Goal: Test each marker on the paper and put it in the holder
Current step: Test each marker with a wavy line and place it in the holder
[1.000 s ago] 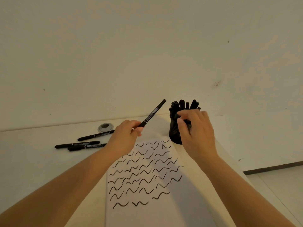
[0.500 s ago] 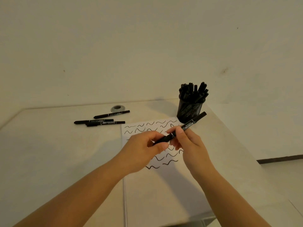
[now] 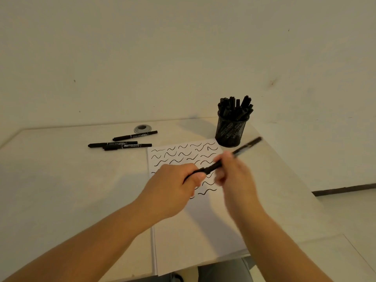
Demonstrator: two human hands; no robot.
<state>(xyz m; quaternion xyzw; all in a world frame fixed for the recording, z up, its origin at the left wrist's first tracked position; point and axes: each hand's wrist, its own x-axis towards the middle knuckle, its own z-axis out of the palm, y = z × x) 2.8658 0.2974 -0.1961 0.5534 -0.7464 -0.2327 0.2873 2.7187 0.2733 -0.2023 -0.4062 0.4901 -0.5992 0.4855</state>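
Black slim marker (image 3: 223, 160), held aloft over white wave-marked paper (image 3: 183, 153): left hand (image 3: 173, 186) grips its near end, blurred right hand (image 3: 232, 174) pinches its middle. Black mesh holder (image 3: 231, 131), full of markers, beside paper on beige tabletop (image 3: 61, 180). Three loose black markers (image 3: 122, 142) lie far left.

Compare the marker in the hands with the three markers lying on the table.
The held marker is gripped by the left hand and right hand, tilted above the paper; the three loose markers lie flat, untouched, left of it. All look black and slim.
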